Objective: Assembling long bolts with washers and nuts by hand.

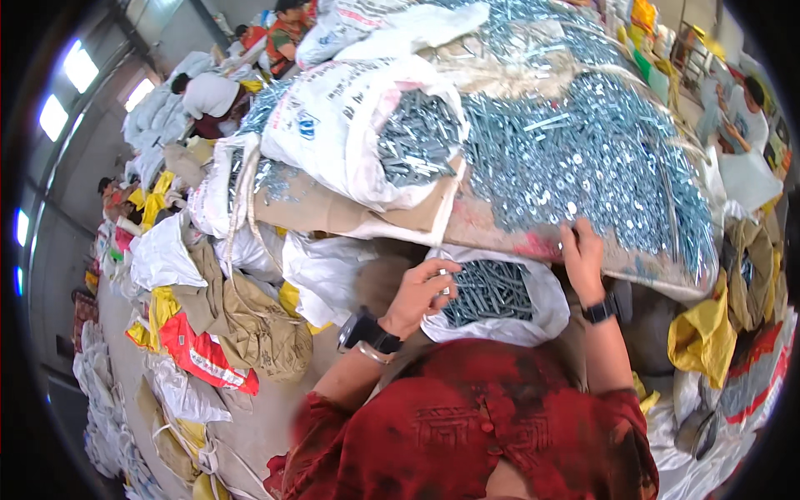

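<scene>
My left hand (419,293) is curled, fingertips drawn together, over the left rim of an open white sack (546,312) in front of me. Small shiny bits show at its fingers, too small to name. Dark grey bolts (490,292) fill that sack. At the near edge of the table, my right hand (581,260) has its fingers bent together beside a heap of silvery screws and washers (575,158); what they pinch, if anything, is hidden. On the table to the left, a bigger white sack (325,125) lies tipped with its mouth open, showing grey metal pieces (419,137).
The cardboard-covered table edge (492,229) runs between me and the heap. Empty-looking sacks lie left on the floor, among them a brown sack (267,333) and a red one (200,350). A yellow sack (704,337) hangs at right. Other people sit farther off, one in white (212,96).
</scene>
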Action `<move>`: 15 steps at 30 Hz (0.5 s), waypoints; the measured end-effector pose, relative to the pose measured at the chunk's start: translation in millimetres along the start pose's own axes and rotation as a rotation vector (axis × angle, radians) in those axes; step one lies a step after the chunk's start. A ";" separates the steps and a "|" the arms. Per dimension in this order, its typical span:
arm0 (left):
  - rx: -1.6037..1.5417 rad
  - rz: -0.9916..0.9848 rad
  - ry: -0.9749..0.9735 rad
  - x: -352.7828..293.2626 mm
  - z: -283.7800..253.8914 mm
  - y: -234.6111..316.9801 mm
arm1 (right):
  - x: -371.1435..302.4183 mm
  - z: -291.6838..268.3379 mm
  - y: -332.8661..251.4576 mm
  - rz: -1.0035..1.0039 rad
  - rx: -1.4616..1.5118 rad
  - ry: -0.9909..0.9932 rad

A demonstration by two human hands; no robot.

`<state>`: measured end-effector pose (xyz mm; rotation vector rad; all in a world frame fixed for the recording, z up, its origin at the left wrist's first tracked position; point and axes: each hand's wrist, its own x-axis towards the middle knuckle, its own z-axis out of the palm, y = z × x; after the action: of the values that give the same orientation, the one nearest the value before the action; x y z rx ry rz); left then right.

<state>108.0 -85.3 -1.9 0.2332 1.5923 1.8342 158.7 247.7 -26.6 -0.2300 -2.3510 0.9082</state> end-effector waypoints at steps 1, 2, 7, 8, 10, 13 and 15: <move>0.000 0.010 0.009 5.7 5.2 5.5 | -5.9 -6.8 -16.5 -0.012 0.006 -0.001; -0.165 0.062 -0.058 12.9 10.7 10.2 | -15.3 -15.5 -39.4 0.029 0.139 -0.035; -0.530 0.162 -0.099 42.7 30.8 19.1 | -52.3 -35.0 -86.0 0.019 0.335 -0.233; -0.552 0.160 -0.074 41.7 34.3 18.5 | -58.4 -38.5 -97.7 0.094 0.382 -0.247; -0.559 0.212 -0.104 38.4 37.4 15.8 | -66.2 -42.9 -102.8 -0.006 0.375 -0.285; -0.576 0.176 -0.118 38.8 39.7 8.4 | -72.2 -43.9 -103.2 -0.092 0.352 -0.286; -0.593 0.218 -0.174 36.7 38.2 2.9 | -77.2 -43.2 -101.6 -0.122 0.343 -0.313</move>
<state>100.4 -32.8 -1.2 0.2902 0.8784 2.2930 251.6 167.6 29.0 0.2067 -2.4010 1.3439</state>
